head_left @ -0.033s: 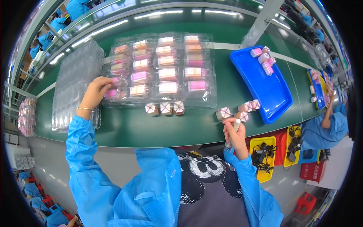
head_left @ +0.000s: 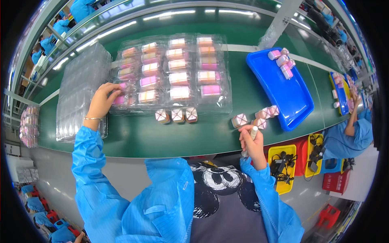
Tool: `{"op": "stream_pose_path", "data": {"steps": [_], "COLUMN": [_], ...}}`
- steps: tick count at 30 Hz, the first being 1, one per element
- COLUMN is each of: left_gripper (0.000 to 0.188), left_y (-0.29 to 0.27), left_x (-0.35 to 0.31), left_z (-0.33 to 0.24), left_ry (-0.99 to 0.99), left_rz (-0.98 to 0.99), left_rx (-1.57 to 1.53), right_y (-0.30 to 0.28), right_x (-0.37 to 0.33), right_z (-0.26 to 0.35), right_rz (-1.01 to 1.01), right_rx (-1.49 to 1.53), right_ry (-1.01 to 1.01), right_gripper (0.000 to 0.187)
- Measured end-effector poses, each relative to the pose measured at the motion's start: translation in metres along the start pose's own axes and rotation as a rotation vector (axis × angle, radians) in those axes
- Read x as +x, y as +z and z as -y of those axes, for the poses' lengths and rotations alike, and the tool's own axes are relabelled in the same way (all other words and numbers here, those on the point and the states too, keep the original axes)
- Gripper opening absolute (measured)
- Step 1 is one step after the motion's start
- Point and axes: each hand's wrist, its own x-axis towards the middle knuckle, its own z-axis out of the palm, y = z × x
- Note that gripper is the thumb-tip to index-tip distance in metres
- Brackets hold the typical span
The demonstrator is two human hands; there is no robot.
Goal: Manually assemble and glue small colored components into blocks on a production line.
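Observation:
My left hand (head_left: 101,99) reaches to the near left corner of a clear plastic tray (head_left: 225,97). Its bent fingers and thumb are at a small pink bundle (head_left: 118,100) in a compartment there; the fingertips are partly hidden. Most tray compartments hold white, pink and tan banded bundles (head_left: 179,93). In my right hand (head_left: 253,145) is a pen-like white marker (head_left: 254,133), pointing up between thumb and fingers. Just beyond that hand stand several bundles with crossed threads on top (head_left: 239,120). Three similar bundles (head_left: 177,116) stand in front of the tray.
A stack of clear trays (head_left: 77,93) lies at the left. At the right a blue bin (head_left: 298,109) holds several pink-and-white bundles (head_left: 285,62). Yellow bins (head_left: 282,170) with black cables sit below the green table's (head_left: 194,141) edge. A co-worker in blue (head_left: 350,139) works at far right.

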Motion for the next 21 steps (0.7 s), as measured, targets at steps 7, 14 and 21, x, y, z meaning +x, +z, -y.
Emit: {"op": "stream_pose_path", "data": {"steps": [7,14,21], "left_gripper": [0.017,0.019,0.037], "left_y": [0.023,0.045,0.132], "left_x": [-0.016,-0.051,-0.077], "left_z": [-0.019,-0.054,-0.202], "left_ry": [-0.049,0.128,0.501], "left_rz": [-0.247,-0.645,-0.139], "left_rx": [0.177,0.264,-0.430], "right_y": [0.001,0.012,-0.010], "right_x": [0.001,-0.011,-0.025], "right_z": [0.002,0.015,0.042], "right_rz": [-0.037,-0.218,-0.398], "right_rx": [0.047,0.080,-0.122], "right_ry": [-0.018,-0.195,-0.481], "right_gripper": [0.012,0.016,0.020]}}
